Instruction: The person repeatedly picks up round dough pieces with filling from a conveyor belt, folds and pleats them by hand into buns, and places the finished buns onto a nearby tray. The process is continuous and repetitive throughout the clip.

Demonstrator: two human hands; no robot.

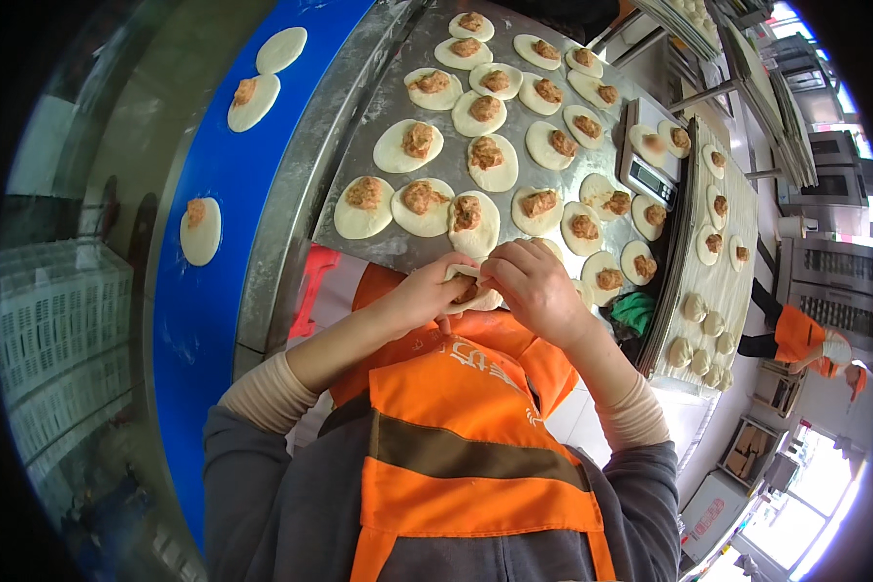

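Between my two hands, just in front of the orange apron, is a round dough wrapper with brown meat filling showing inside its raised edge. My left hand cups it from the left, thumb near the filling. My right hand pinches the wrapper's rim on the right side, its fingers drawn together. Beyond my hands, flat dough rounds topped with meat filling cover much of the metal table.
On the left runs a blue conveyor belt carrying a few dough rounds. A digital scale stands at the table's right. Beside it, a cloth-lined tray holds filled rounds and several closed buns. Another person in orange stands far right.
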